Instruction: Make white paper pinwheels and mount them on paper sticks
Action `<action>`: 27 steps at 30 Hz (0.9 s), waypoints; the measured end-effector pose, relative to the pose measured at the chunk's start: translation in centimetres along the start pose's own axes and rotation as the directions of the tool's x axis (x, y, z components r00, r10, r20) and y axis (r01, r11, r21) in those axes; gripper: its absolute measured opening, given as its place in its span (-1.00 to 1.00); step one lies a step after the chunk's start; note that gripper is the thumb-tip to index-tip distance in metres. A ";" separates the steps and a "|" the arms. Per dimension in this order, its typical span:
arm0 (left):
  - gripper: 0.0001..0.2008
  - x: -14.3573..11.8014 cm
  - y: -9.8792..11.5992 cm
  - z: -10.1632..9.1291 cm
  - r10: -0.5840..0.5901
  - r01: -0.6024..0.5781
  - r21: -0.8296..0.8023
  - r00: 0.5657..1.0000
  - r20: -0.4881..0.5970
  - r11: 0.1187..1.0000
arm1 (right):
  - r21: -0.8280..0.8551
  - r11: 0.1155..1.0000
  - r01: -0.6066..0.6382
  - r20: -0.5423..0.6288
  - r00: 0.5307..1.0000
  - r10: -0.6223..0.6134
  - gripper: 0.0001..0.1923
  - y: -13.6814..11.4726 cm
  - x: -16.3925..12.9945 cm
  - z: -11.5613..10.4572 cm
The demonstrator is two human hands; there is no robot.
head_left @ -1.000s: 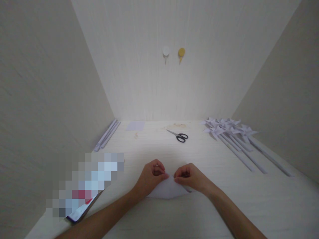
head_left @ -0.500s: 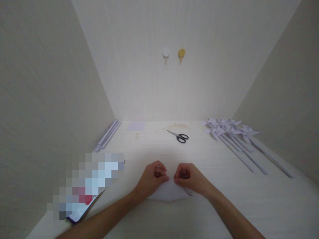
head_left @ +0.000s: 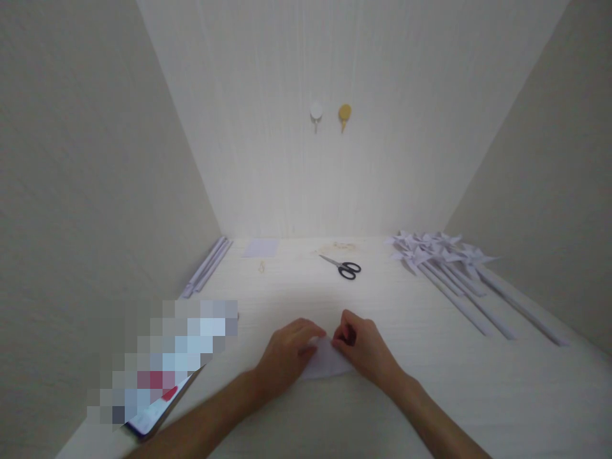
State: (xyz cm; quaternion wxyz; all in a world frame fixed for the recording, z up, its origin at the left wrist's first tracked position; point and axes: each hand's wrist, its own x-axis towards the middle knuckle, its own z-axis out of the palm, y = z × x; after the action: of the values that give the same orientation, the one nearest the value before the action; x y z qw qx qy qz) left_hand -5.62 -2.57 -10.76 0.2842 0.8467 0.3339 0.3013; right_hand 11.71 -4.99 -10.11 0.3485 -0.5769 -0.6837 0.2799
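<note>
Near the front edge of the pale wooden table (head_left: 478, 395), midway between both forearms, lies a folded sheet of white paper (head_left: 327, 364), flat on the surface with its upper point between the two hands. Left hand (head_left: 287, 350) rests palm down on the paper's left part, fingers curled loosely and close together, fingertips pressing at the upper point. Right hand (head_left: 363, 347) sits on the paper's right edge, fingers bent inward, thumb and forefinger narrow and pinching the paper at the same point; the exact contact is partly hidden by the knuckles. The two hands nearly touch at the fingertips. Farther back, centre: black-handled scissors (head_left: 343, 266), lying flat, well apart from the hands. Back right: a row of white paper pinwheels (head_left: 430, 250) on long rolled paper sticks, lying side by side. Back left, along the side wall: a bundle of rolled paper sticks (head_left: 206, 266). Just beside it, a small pale square sheet (head_left: 261, 247). On the back wall: two round hooks, one white hook (head_left: 316, 112), one yellow hook (head_left: 345, 114). Front left: a phone (head_left: 157, 408), its upper part blurred out.
</note>
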 end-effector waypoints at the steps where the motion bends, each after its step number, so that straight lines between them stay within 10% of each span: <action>1: -0.71 0.0 -0.2 0.0 0.039 -0.041 0.040 0.998 0.044 0.998 | -0.047 0.999 0.013 0.003 1.000 -0.013 -0.77 0.0 0.1 -0.1; 14: -0.65 0.8 -0.1 -1.1 0.020 -0.086 0.249 0.966 0.259 0.965 | -0.469 0.789 0.397 0.126 0.914 -0.385 -0.80 -0.1 -2.8 0.3; 27: -0.63 1.2 -0.3 -1.7 -0.001 -0.076 0.210 0.939 0.345 0.975 | -0.516 0.727 0.453 0.433 0.870 -0.235 -0.35 -0.6 -5.9 -0.3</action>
State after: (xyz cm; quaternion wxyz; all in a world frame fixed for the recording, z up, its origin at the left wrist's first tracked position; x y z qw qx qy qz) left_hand -6.23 -1.04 -9.47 0.2369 0.9185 0.2944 0.1160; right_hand 12.11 -10.89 -10.36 0.0706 -0.4611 -0.8816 0.0718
